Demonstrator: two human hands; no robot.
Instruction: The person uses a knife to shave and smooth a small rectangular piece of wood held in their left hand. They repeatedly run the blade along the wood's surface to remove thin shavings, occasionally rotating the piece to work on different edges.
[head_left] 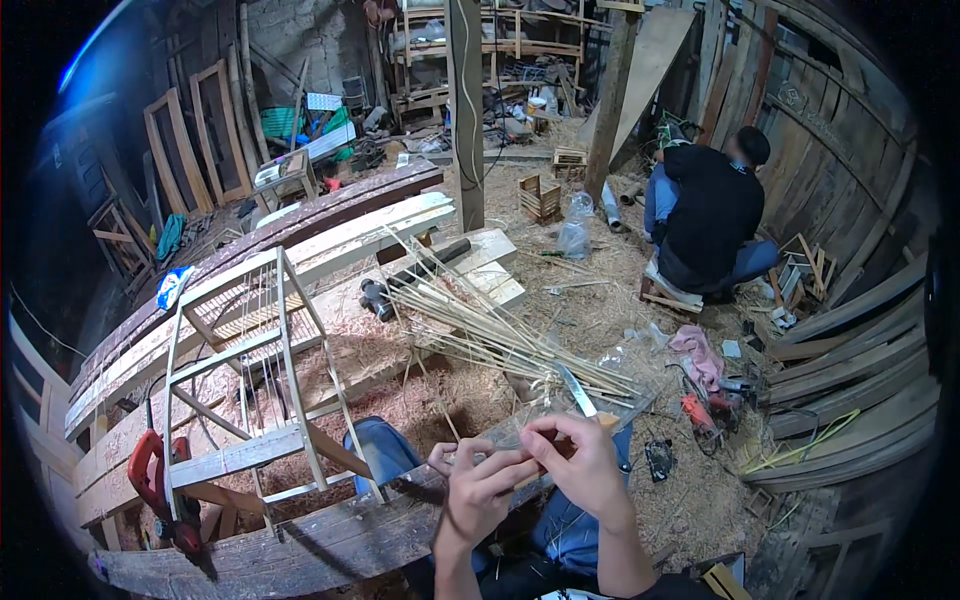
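My right hand (pixel 578 462) grips a knife (pixel 577 391) whose blade points up and away from me. Just to its left, my left hand (pixel 476 480) pinches a thin pale strip of cane held level against the knife. Both hands work close together above my knees in blue trousers (pixel 382 452). Beyond them a bundle of long thin cane strips (pixel 490 325) lies fanned out over the sawdust.
A bare wooden chair frame (pixel 258 385) stands at my left on planks, with a red hand saw (pixel 155 480) beside it. A person in a black shirt (pixel 712 215) sits with their back turned at the right. Power tools (pixel 700 412) and stacked boards (pixel 860 380) lie at the right.
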